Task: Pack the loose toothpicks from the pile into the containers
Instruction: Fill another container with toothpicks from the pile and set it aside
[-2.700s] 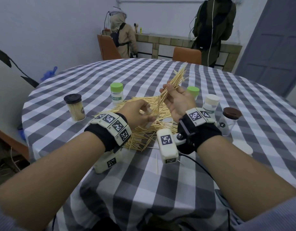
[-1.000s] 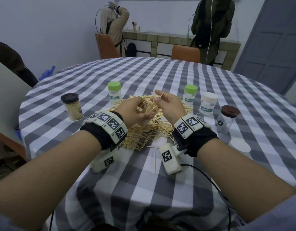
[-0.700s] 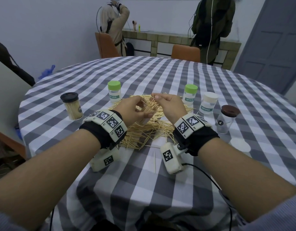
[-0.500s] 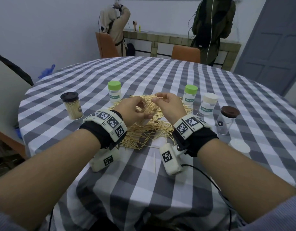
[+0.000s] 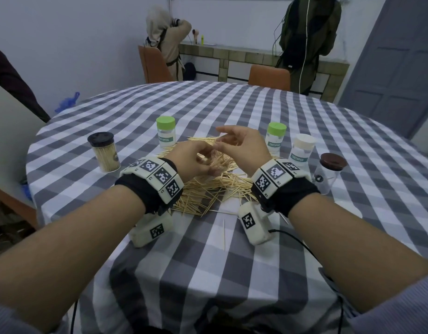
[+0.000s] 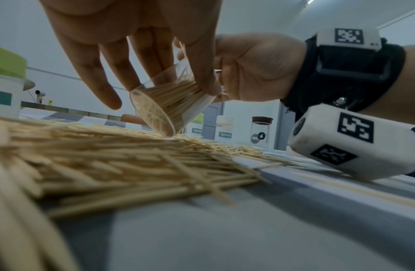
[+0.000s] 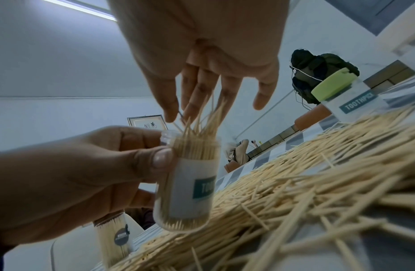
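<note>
My left hand [image 5: 196, 162] grips a clear open toothpick container [image 7: 190, 183], tilted just above the loose toothpick pile [image 5: 208, 191] at the table's middle. The container [image 6: 164, 108] is packed with toothpicks, and several tips stick out of its mouth. My right hand [image 5: 232, 143] hovers over that mouth with straight, spread fingers [image 7: 197, 102] brushing the protruding tips. In the left wrist view the pile [image 6: 109, 155] spreads under the container. The left hand's fingers hide most of the container from the head view.
Around the pile stand two green-lidded containers [image 5: 165, 131] [image 5: 276, 137], a white-lidded one [image 5: 302, 150], a brown-lidded clear jar [image 5: 331, 175] and a full black-lidded jar [image 5: 104, 154]. One stray toothpick [image 5: 223, 235] lies nearer me. Two people stand at the far counter.
My right hand brought a raised bundle of toothpicks down into the container held by my left hand. Its fingers have since spread and let the bundle go.
</note>
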